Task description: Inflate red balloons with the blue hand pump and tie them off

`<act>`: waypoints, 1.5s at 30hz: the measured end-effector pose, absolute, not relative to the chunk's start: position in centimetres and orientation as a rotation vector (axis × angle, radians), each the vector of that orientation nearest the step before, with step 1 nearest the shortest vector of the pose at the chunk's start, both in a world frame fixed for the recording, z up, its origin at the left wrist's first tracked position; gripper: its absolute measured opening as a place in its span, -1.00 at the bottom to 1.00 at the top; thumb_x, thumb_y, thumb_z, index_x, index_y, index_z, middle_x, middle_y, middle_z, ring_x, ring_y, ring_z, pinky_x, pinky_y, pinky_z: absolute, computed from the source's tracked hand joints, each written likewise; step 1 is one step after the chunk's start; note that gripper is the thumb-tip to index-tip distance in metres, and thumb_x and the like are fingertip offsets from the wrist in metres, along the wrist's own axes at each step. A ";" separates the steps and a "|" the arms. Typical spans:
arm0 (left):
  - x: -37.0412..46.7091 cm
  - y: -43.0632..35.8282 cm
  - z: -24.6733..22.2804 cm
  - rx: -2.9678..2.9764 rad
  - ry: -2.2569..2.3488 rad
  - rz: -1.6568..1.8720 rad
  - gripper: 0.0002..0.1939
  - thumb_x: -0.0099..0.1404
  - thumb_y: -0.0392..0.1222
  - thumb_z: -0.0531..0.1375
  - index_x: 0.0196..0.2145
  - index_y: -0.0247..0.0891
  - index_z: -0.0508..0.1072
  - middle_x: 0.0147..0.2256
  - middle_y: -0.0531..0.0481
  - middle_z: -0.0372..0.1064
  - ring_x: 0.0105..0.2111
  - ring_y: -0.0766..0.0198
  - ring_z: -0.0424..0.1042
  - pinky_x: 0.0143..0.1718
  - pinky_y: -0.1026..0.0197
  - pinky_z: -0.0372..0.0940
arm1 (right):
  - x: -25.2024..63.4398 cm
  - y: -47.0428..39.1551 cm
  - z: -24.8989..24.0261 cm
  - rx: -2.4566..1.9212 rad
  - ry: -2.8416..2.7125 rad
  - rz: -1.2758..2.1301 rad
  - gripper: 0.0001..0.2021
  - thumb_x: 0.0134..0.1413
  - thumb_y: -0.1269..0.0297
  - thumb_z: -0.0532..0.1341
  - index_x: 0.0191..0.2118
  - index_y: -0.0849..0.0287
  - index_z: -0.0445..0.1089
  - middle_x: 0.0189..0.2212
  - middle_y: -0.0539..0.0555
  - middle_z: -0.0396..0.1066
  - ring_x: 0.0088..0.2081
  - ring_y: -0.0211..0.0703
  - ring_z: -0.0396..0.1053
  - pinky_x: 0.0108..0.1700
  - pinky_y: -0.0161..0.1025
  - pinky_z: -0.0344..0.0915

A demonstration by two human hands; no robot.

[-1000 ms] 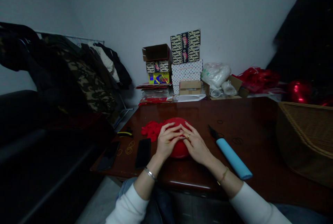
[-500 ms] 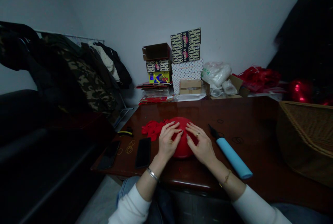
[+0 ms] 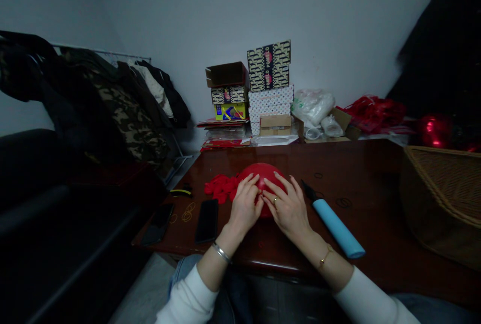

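A blown-up red balloon (image 3: 263,169) rests against my fingers above the near half of the table. My left hand (image 3: 245,203) is closed in a pinch at the balloon's near side. My right hand (image 3: 287,206), with a ring on it, pinches at the same spot, its fingertips almost meeting the left ones. The balloon's neck is hidden between the fingers. Just left of it lies a pile of flat red balloons (image 3: 221,185). To the right lies a light-blue hand pump (image 3: 338,228) with a black nozzle.
Two dark phones (image 3: 206,220) and several yellow rubber bands (image 3: 188,211) lie on the left of the brown table (image 3: 361,173). Black bands (image 3: 343,202) lie beyond the pump. A wicker basket (image 3: 439,203) stands at the right. Stacked boxes (image 3: 269,103) stand behind the table.
The balloon has shifted slightly up and away. My right hand has moved left, bringing its fingertips together with my left hand's at the balloon's near side.
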State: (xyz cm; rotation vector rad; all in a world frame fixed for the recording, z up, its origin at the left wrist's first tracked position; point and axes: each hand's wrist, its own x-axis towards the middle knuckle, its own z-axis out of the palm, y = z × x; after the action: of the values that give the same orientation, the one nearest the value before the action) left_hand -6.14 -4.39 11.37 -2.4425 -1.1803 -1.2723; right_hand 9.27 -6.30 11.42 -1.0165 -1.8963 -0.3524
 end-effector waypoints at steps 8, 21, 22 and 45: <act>-5.9 -4.7 11.3 -2.463 -1.184 -1.173 -0.65 0.15 -0.48 0.08 -0.11 -0.28 0.35 0.10 -0.23 0.24 0.20 0.01 0.09 0.13 -0.24 0.16 | 9.1 -6.1 11.6 -1.055 -1.950 -0.328 -0.79 0.12 0.34 0.15 -0.15 0.00 0.47 0.03 -0.02 0.37 0.21 0.03 0.08 0.25 0.24 -0.16; -5.7 -5.0 11.5 -2.465 -1.199 -1.205 -0.82 0.17 -0.46 0.09 -0.29 -0.27 0.37 0.09 -0.23 0.27 0.20 0.04 0.09 0.14 -0.20 0.16 | 9.3 -5.6 11.3 -1.111 -1.968 -0.241 -0.81 0.09 0.34 0.15 -0.24 0.02 0.50 -0.06 0.01 0.45 0.14 0.06 0.17 0.21 0.23 -0.07; -5.7 -5.0 11.4 -2.464 -1.199 -1.212 -0.83 0.17 -0.46 0.09 -0.30 -0.27 0.37 0.09 -0.23 0.27 0.20 0.04 0.10 0.14 -0.20 0.16 | 9.3 -5.5 11.1 -1.107 -1.965 -0.234 -0.81 0.09 0.34 0.14 -0.24 0.02 0.50 -0.06 0.01 0.45 0.14 0.05 0.17 0.21 0.23 -0.07; -6.5 -5.1 10.5 -2.449 -1.134 -1.232 -0.82 0.24 -0.43 0.05 -0.25 -0.26 0.38 0.07 -0.21 0.30 0.19 0.08 0.13 0.13 -0.20 0.14 | 9.2 -5.2 10.5 -1.112 -1.937 -0.158 -0.81 0.06 0.37 0.12 -0.30 0.08 0.49 -0.03 0.04 0.42 0.13 0.03 0.19 0.19 0.19 0.02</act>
State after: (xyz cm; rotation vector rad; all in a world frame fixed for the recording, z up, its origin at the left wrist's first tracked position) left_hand -6.52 -5.07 10.55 -2.4495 -1.1337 -1.2317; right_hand 9.19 -5.20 10.46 -1.1123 -1.9369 -0.1584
